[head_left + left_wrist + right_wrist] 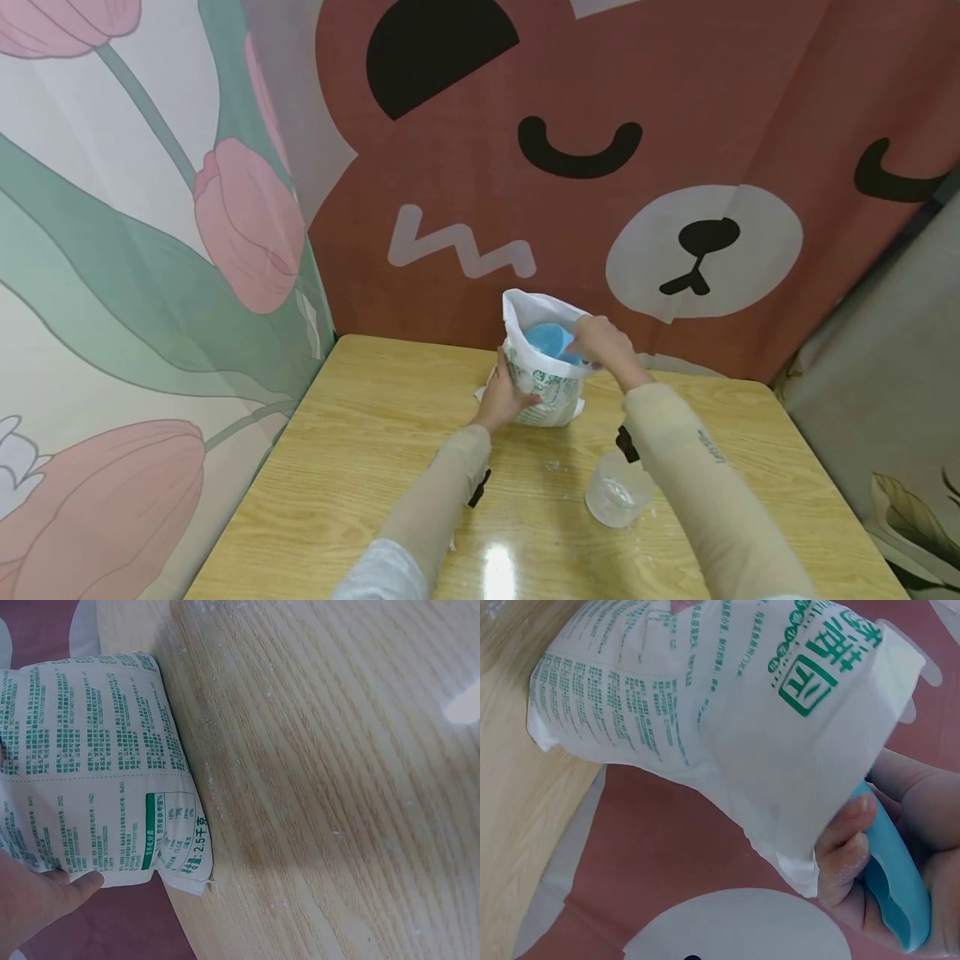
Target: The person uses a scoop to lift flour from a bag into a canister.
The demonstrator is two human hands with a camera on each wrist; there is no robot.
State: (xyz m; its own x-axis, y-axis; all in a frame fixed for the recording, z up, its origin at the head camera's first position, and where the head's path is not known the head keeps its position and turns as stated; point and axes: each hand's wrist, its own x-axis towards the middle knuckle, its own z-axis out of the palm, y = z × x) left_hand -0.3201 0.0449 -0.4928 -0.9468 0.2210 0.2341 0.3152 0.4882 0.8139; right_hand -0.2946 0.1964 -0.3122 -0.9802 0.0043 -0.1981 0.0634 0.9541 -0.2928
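Observation:
A white bag (551,396) with green print stands near the table's far edge, its top open. My left hand (506,398) holds the bag's left side, the thumb across its front; in the left wrist view that hand (34,904) lies along the printed side. A blue scoop (549,337) sits inside the bag's mouth. My right hand (603,343) grips the scoop at the rim; in the right wrist view its fingers curl round the blue handle (891,877). White powder dusts those fingertips. The bag's contents are hidden.
A clear round container (618,493) stands on the wooden table (390,417), below my right forearm. White specks are scattered over the tabletop. Behind the table hangs a brown bear-print curtain (570,250), with a tulip-print curtain (150,333) at the left.

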